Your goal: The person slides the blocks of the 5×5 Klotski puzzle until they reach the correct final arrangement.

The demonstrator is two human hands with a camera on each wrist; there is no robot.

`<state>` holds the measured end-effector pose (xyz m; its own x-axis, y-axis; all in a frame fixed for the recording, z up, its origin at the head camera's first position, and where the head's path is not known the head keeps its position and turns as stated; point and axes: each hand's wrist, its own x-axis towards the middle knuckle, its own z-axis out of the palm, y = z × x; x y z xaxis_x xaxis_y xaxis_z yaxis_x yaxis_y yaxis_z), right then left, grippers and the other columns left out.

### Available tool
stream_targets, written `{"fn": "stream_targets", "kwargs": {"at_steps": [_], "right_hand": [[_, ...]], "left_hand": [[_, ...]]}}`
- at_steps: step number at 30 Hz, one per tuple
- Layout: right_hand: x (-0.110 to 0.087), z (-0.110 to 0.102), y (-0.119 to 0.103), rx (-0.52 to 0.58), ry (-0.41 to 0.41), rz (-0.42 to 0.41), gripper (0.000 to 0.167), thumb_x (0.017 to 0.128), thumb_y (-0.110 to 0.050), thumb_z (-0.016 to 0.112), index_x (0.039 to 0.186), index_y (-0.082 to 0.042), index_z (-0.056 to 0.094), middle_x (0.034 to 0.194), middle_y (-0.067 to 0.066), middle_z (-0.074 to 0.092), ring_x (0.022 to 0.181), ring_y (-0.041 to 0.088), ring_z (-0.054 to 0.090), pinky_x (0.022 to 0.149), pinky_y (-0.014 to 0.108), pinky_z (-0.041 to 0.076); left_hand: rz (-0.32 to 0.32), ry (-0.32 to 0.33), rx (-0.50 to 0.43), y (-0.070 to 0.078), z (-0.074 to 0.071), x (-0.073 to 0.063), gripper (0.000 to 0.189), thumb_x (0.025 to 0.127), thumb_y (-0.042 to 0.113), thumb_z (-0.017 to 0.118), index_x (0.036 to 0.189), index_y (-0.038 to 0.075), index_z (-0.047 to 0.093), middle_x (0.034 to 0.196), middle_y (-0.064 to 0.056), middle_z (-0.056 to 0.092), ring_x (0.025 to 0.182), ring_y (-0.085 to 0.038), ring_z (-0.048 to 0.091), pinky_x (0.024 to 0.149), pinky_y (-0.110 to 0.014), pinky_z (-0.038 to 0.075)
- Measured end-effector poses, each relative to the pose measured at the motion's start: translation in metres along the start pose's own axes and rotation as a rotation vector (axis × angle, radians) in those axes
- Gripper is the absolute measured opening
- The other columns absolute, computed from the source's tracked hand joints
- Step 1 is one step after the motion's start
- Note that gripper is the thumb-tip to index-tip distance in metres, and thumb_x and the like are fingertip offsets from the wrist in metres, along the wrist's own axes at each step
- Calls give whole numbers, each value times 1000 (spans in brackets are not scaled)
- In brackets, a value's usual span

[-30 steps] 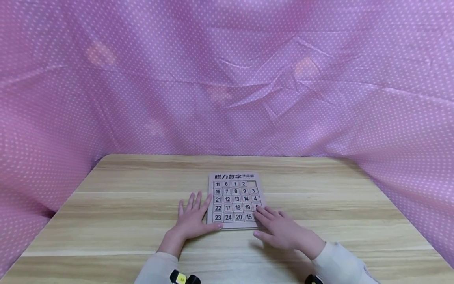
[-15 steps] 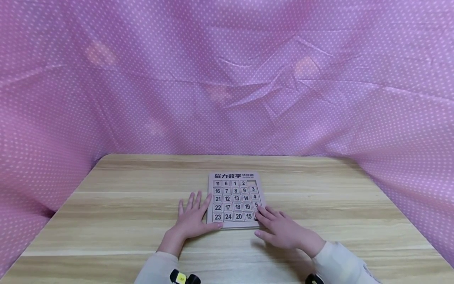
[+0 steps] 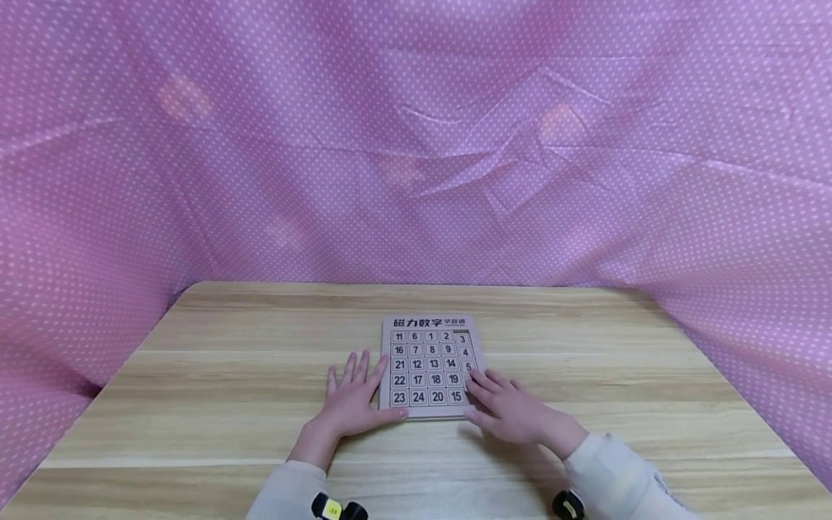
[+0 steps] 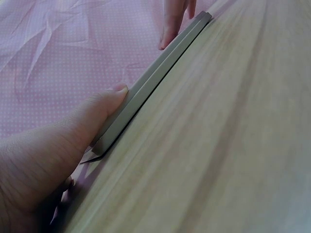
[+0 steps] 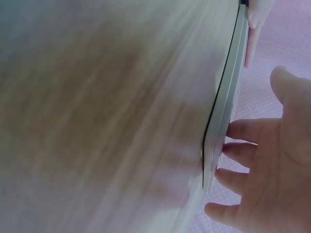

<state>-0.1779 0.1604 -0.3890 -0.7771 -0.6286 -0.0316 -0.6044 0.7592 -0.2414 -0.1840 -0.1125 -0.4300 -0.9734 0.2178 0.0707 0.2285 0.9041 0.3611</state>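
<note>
A number sliding puzzle (image 3: 425, 412) lies flat on the table, its numbered tiles in rows. In the rightmost column, tile 3 (image 3: 462, 339), tile 4 (image 3: 465, 352) and tile 5 (image 3: 468, 367) sit higher than their rows, under a thin dark gap. My left hand (image 3: 354, 404) is spread at the puzzle's left side, thumb on its near left corner and index finger at the edge. My right hand (image 3: 513, 412) touches the lower right column with outstretched fingertips, hiding the bottom tile there. In the right wrist view, the right fingers (image 5: 243, 130) reach over the puzzle's edge (image 5: 224, 111), thumb raised.
The wooden table (image 3: 227, 404) has a light striped grain. Pink dotted cloth (image 3: 416, 144) hangs behind it and along both sides. A black device (image 3: 338, 508) is strapped at the left wrist, another black device (image 3: 568, 504) at the right.
Tiles 3, 4 and 5 have slid up the right column, away from me. The gap at the top right has narrowed to a strip. My right hand moved slightly up with them; the left stayed still.
</note>
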Motion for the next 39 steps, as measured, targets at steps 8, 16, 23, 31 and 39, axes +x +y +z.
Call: {"fn": "stream_targets", "kwargs": {"at_steps": [8, 16, 23, 31, 39], "right_hand": [[4, -1, 1, 1, 5, 23, 61, 89, -46, 36, 131, -1, 34, 138, 13, 24, 124, 35, 18, 94, 57, 17], [5, 1, 2, 4, 4, 32, 62, 89, -47, 35, 131, -2, 35, 138, 13, 24, 124, 34, 18, 94, 56, 18], [11, 1, -6, -25, 21, 8, 61, 88, -47, 36, 132, -4, 34, 137, 14, 26, 124, 34, 19, 94, 56, 19], [29, 5, -40, -107, -40, -116, 62, 88, -52, 28, 134, -11, 31, 139, 10, 22, 125, 31, 16, 95, 55, 16], [45, 11, -61, -135, -73, -152, 61, 87, -56, 24, 135, -19, 30, 140, 4, 20, 126, 30, 16, 95, 53, 18]], "left_hand": [[0, -8, -8, 1, -1, 0, 102, 59, 78, 44, 139, 21, 16, 142, -16, 5, 127, -33, -2, 95, -54, -8], [6, -4, 1, 1, -1, 0, 102, 59, 79, 43, 139, 22, 15, 141, -15, 4, 127, -33, -2, 96, -54, -8], [5, -8, -3, 1, -1, -1, 102, 59, 78, 44, 139, 21, 15, 141, -14, 3, 127, -32, -3, 96, -53, -9], [12, 6, 10, -2, -1, -1, 102, 60, 78, 42, 139, 20, 16, 141, -15, 5, 127, -33, -2, 96, -54, -7], [28, 11, 36, -2, -1, -1, 102, 60, 80, 39, 139, 19, 19, 141, -17, 8, 127, -34, 0, 95, -56, -6]]}}
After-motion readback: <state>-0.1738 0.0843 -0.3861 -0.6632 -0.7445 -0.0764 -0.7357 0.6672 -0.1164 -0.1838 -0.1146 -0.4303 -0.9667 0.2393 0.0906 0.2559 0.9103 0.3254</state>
